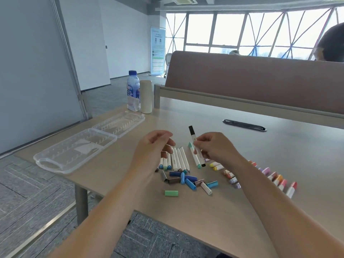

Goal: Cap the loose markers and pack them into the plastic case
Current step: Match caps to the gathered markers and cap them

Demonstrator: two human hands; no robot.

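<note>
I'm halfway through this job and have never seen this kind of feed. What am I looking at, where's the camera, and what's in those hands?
There is no machine here. These are a person's two bare hands, filmed by one wide-angle camera worn on the head, looking forward and down.

The right hand holds a black-ended marker tilted up off the table, its fingers curled round the white barrel. The left hand hovers with loosely curled fingers over a row of white markers and seems to hold nothing.

Nearer the camera lie loose caps, mostly blue, and one green cap. More coloured markers lie past the right forearm. The clear plastic case lies open at the left, with a water bottle behind it.
</note>
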